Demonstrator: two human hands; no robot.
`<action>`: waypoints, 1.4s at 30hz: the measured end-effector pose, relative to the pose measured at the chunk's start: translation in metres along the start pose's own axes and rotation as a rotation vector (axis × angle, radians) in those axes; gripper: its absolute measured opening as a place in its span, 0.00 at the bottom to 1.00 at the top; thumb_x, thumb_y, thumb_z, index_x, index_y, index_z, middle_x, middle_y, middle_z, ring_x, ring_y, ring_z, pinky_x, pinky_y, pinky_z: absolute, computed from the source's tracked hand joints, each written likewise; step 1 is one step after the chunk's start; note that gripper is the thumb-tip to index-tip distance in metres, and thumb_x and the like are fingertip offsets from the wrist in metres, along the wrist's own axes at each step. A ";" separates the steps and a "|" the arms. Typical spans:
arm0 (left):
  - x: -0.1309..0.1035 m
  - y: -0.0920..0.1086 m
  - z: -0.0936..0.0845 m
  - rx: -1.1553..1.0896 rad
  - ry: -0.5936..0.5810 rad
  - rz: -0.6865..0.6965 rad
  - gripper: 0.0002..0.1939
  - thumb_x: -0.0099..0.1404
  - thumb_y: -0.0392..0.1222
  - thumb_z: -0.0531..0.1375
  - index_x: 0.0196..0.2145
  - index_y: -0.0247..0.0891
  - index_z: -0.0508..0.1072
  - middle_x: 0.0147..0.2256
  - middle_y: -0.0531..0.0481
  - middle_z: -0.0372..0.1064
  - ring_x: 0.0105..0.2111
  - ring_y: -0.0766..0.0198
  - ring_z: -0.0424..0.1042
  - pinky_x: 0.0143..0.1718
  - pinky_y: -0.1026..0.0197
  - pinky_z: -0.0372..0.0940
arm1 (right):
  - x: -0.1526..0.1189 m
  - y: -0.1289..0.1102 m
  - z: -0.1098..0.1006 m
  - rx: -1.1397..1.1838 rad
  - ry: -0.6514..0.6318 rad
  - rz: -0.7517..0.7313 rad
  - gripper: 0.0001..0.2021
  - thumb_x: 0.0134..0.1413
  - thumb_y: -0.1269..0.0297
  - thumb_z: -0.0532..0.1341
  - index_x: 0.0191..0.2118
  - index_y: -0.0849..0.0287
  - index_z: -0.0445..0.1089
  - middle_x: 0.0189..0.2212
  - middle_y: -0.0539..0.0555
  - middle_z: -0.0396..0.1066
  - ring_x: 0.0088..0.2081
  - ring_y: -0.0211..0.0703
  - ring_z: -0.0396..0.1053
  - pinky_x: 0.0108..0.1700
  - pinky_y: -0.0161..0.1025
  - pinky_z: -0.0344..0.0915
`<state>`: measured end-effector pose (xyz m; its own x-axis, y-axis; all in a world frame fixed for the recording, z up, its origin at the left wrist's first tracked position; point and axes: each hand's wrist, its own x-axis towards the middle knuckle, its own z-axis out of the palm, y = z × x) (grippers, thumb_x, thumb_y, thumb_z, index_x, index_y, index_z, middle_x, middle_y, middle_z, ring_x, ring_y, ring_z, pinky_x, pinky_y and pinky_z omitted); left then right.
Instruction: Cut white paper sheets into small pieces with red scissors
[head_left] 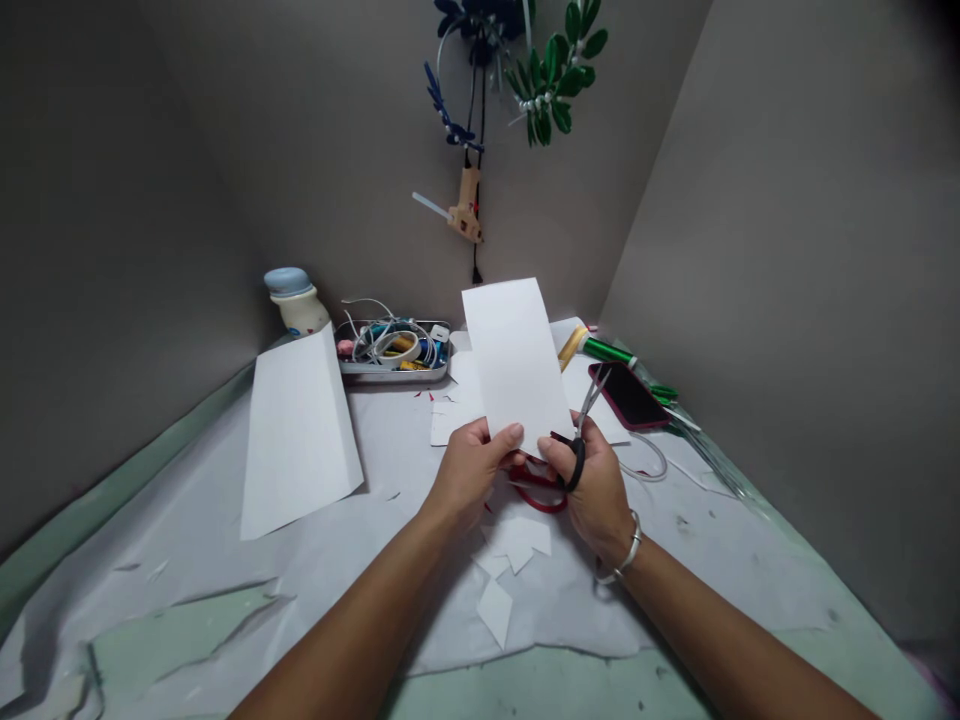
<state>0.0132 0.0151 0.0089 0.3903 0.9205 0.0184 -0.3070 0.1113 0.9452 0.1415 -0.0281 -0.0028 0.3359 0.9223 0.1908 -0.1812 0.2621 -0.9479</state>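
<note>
A white rectangular paper (517, 350) stands tilted up between both hands, gripped along its lower edge. My left hand (474, 465) pinches the lower left corner between thumb and fingers. At the lower right, my right hand (592, 485) presses its thumb on the sheet and also carries scissors (579, 450) with black handles, blades pointing up beside the paper. Under the hands lies a red looped object (541, 498), partly hidden. Small white paper scraps (499, 600) rest on the covered table nearer to me.
Left of the hands lies a folded white sheet (296, 440). Behind stand a jar (292, 300) and a metal tray (394, 375) of supplies. A phone (630, 395) and green roll (607, 350) are at right. A glue gun (466, 207) hangs on the wall.
</note>
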 end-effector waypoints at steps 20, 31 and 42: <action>-0.004 0.009 0.004 -0.070 -0.059 -0.038 0.13 0.54 0.39 0.64 0.38 0.32 0.75 0.38 0.41 0.73 0.32 0.63 0.70 0.38 0.59 0.63 | 0.001 0.003 -0.001 0.027 0.018 -0.001 0.20 0.47 0.63 0.65 0.47 0.56 0.63 0.40 0.52 0.73 0.37 0.42 0.72 0.40 0.40 0.69; -0.003 0.004 0.004 -0.011 0.013 -0.062 0.11 0.53 0.40 0.65 0.33 0.31 0.75 0.29 0.44 0.72 0.27 0.64 0.68 0.34 0.59 0.63 | 0.002 0.003 0.000 0.024 0.027 0.012 0.20 0.47 0.62 0.65 0.47 0.57 0.63 0.40 0.53 0.73 0.36 0.43 0.72 0.38 0.41 0.71; -0.002 0.000 0.002 0.020 0.035 -0.035 0.10 0.55 0.40 0.63 0.33 0.31 0.75 0.27 0.45 0.70 0.26 0.65 0.67 0.35 0.58 0.63 | 0.001 0.004 0.000 0.051 0.027 0.031 0.19 0.47 0.63 0.66 0.45 0.56 0.63 0.35 0.48 0.73 0.29 0.36 0.69 0.30 0.33 0.69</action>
<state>0.0142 0.0120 0.0095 0.3700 0.9287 -0.0261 -0.2756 0.1365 0.9515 0.1414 -0.0264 -0.0066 0.3538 0.9225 0.1543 -0.2385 0.2485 -0.9388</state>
